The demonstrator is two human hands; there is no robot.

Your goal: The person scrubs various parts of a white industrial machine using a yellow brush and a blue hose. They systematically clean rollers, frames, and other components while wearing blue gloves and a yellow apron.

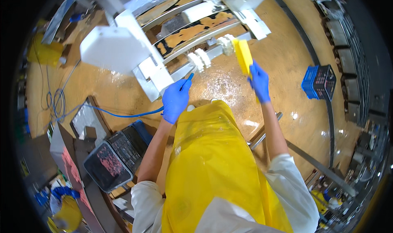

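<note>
My left hand (175, 101), in a blue glove, is wrapped round the end of a blue hose (127, 115), whose tip points up and right toward the machine. My right hand (260, 82), gloved in blue too, grips a yellow scrub brush (243, 55). The brush is raised at the right side of white ridged rollers (199, 59) on the machine's near bar; whether it touches them I cannot tell. Ahead stands the pale machine frame (149, 65), with dark, tan-blotched surfaces between its rails.
A white panel (112, 48) juts from the machine's left. The hose trails left across the wet tan floor (286, 110). Dark crates (108, 165) with pink bits lie at lower left, near a person in yellow (67, 216). A blue crate (312, 82) sits right, beside a dark floor channel.
</note>
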